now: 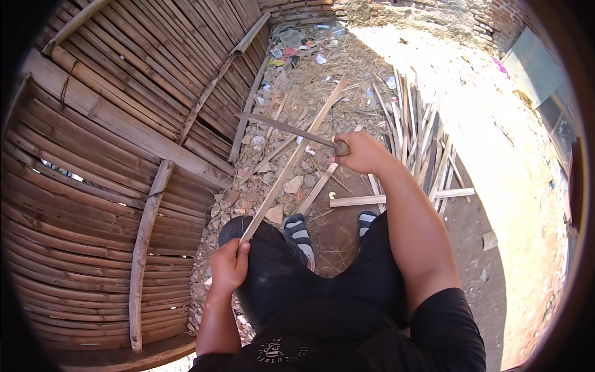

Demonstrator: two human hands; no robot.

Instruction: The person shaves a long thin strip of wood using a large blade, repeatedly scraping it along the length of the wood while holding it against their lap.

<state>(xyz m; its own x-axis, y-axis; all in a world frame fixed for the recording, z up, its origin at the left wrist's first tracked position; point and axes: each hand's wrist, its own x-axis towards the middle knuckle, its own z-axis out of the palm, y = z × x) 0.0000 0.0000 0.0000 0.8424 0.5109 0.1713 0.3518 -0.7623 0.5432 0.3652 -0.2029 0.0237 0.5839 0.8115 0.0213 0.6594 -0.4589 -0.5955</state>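
Observation:
My left hand is closed on the lower end of a long pale split slat, by my left thigh, and the slat slants up and away to the right. My right hand is closed round the handle of a long machete, whose dark blade points left and crosses the slat near its upper part. Whether the blade touches the slat, I cannot tell. Below are my legs in dark trousers and my feet in striped footwear.
A slatted bamboo wall runs along the left. Several loose strips lie piled at the right, with a crosswise piece nearer me. Rubble and litter cover the ground ahead, before a brick wall; grey panels stand far right.

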